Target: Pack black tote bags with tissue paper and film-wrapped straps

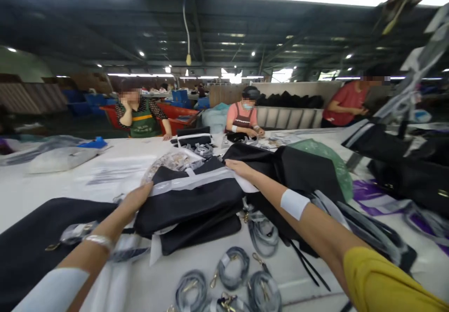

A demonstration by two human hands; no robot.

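Observation:
A black bag (189,204) with a clear plastic wrap across its top lies on the white table (42,185) in front of me. My left hand (138,196) grips the bag's left top corner, fingers closed on the plastic edge. My right hand (240,168) holds the right top corner, fingers curled over it. A second black bag (199,232) lies under the first.
Coiled grey straps (233,267) in plastic lie at the near edge. More black bags (31,242) sit left, and another black bag (301,167) beside a green plastic bag (326,155) sits behind. Three people sit or stand across the table. A rack (410,92) leans at right.

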